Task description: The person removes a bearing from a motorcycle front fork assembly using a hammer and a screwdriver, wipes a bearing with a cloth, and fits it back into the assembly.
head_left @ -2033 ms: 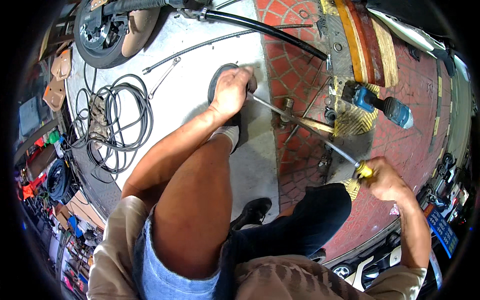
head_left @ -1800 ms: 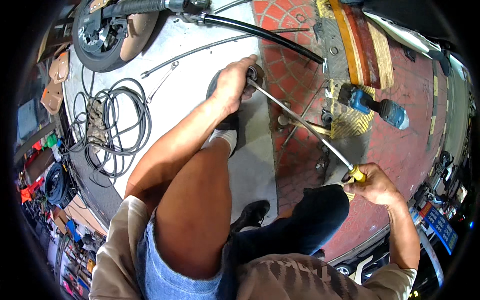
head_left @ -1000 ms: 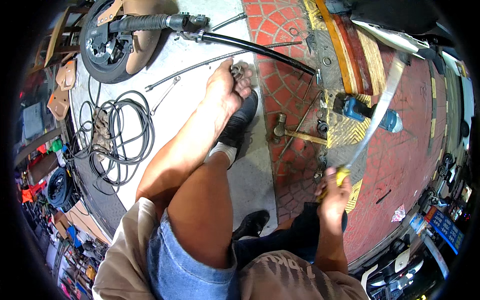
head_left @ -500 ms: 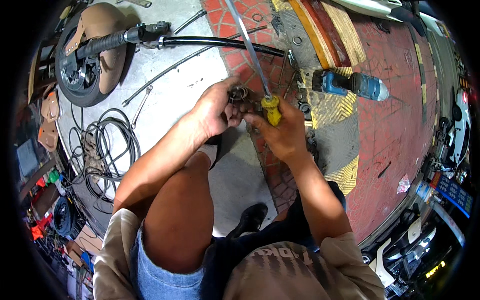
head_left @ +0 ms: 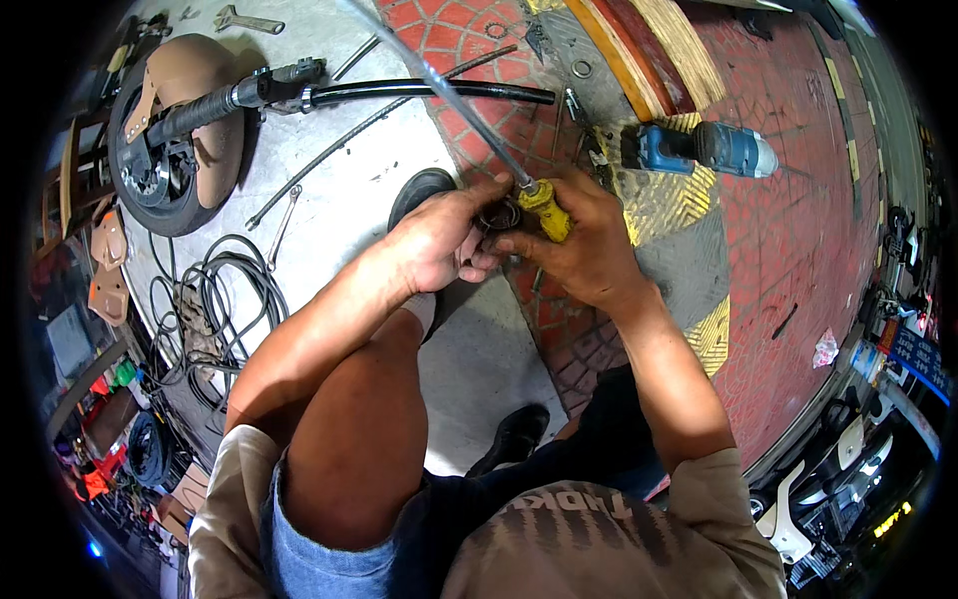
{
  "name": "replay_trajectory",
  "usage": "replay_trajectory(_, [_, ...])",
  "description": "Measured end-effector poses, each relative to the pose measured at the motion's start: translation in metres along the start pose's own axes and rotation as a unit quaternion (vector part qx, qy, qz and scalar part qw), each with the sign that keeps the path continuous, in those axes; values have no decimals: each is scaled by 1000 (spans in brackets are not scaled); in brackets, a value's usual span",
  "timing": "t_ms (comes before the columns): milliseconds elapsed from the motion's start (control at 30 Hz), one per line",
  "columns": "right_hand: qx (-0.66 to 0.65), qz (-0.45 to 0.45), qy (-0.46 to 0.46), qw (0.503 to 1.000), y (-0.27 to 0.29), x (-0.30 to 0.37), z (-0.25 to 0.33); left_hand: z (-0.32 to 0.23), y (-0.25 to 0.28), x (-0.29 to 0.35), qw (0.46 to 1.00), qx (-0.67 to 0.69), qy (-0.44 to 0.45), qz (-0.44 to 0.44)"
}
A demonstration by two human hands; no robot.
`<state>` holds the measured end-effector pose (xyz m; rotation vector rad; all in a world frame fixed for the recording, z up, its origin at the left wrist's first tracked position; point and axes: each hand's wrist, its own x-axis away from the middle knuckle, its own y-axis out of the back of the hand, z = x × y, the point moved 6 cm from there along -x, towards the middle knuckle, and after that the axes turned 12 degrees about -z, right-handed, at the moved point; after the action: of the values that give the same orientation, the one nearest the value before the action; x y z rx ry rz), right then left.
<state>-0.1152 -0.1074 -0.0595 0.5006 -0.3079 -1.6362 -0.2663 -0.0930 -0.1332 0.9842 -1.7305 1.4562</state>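
My left hand is closed on a small dark metal part with rings, gripping it between thumb and fingers. The part's exact kind does not show, as the fingers partly cover it. Wrapped in my right hand is a screwdriver with a yellow handle. Its long shaft points up and to the left, away from the metal part. My right thumb and fingertips also reach to the part's right side, so both hands meet around it.
At upper left lies a wheel with a tan fender on a black tube assembly. A wrench and coiled cable lie left. A blue power drill rests right, below curved wood strips. My shoe stands behind my left hand.
The screwdriver's shaft has tilted further left. My right hand has turned slightly and come closer around the metal part. My shoe beyond the left hand has come into sight.
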Motion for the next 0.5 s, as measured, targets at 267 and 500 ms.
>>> replay_trajectory(267, [50,63,3,997,9,13,-5,20,-3,-7,997,-33,62,-19])
replay_trajectory(500, [36,41,46,997,16,17,-12,18,-11,-3,993,-108,2,-57])
